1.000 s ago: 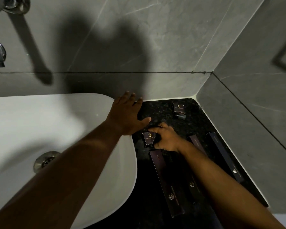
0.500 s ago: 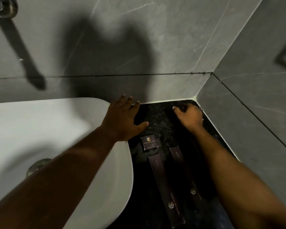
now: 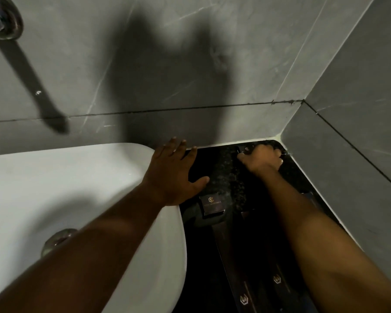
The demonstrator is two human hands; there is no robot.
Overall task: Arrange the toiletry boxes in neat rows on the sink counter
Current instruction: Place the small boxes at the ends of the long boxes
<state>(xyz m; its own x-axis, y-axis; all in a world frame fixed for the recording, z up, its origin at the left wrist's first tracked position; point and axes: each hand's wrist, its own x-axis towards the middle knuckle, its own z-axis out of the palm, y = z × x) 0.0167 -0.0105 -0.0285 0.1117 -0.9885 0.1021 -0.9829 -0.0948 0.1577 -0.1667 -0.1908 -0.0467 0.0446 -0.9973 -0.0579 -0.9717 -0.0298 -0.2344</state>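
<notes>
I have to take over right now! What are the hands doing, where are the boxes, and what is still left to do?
Left hand: open, flat, resting on the basin rim, holding nothing.
Right hand: in the back corner of the dark counter, curled over a small box; the grip itself is hidden.
Square box: lies alone by the basin.
Two long boxes: side by side, nearer you, partly under the right arm.
Done: the long boxes look roughly lined up.
Left: probably bring the corner box into line with the square box.

The left hand (image 3: 174, 172) lay flat, fingers (image 3: 178, 146) spread — arm extended. The right hand (image 3: 261, 160) reached far forward, fingers curled closed.
</notes>
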